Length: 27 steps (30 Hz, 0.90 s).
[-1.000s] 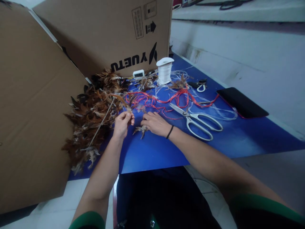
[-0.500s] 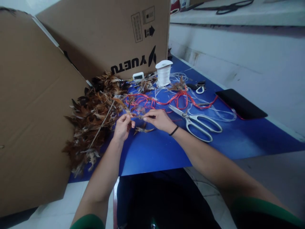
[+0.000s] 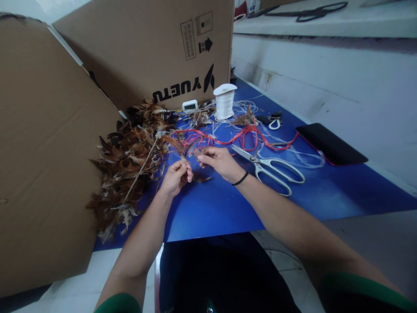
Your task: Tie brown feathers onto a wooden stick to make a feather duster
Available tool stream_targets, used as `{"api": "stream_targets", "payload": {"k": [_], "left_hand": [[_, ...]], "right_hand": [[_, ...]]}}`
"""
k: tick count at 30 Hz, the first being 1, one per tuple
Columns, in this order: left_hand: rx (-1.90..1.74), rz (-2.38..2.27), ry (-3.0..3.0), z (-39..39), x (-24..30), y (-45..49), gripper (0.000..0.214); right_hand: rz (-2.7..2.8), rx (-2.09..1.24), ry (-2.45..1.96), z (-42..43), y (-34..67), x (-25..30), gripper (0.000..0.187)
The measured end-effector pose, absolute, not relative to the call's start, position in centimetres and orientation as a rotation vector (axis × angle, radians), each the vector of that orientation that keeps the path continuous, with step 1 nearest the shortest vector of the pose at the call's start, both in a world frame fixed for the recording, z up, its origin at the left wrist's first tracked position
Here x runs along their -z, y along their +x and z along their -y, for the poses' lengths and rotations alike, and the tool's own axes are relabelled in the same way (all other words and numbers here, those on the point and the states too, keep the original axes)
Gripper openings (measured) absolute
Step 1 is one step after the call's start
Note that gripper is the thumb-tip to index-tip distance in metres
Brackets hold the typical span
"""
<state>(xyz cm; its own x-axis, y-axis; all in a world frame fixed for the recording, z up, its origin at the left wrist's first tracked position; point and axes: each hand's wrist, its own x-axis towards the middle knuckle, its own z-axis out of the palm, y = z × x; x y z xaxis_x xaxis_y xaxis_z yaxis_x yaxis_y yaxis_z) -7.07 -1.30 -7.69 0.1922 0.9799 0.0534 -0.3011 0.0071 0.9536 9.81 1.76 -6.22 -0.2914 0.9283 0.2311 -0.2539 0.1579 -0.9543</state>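
My left hand (image 3: 176, 177) is closed in a pinch on the base of some brown feathers (image 3: 181, 150), whose tips point up and away. Just to the right, my right hand (image 3: 221, 163) is also pinched, with a small brownish wisp at its fingertips that looks like a feather. The two hands are slightly apart above the blue tabletop (image 3: 208, 213). Beneath them lies a loose feather (image 3: 202, 178), partly hidden by my left fingers. Red ribbon (image 3: 224, 140) runs in tangled loops behind the hands. Silver scissors (image 3: 270, 167) lie with blades parted beside my right wrist.
A large pile of brown feathers (image 3: 130, 161) spreads along the left, against cardboard (image 3: 42, 143). Behind stand a white ribbon spool (image 3: 224, 102) and a small white digital device (image 3: 190, 105). A dark tablet-like device (image 3: 332, 143) lies at the right by the wall.
My left hand has moved slightly right and nearer to me, and its feathers now stand more upright. My right fingers have drawn a little apart from the left ones.
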Motion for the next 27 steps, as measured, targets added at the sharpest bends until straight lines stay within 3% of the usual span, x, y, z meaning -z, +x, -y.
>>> {"api": "stream_targets", "payload": {"k": [15, 27], "left_hand": [[-1.054, -0.733, 0.938, 2.1, 7.7, -5.8, 0.034], [-0.981, -0.639, 0.904, 2.4, 7.8, -5.9, 0.017]], "right_hand": [[1.468, -1.262, -0.653, -1.6, 10.1, 6.2, 0.015], [1.531, -1.211, -0.567, -1.6, 10.2, 5.8, 0.006]]}}
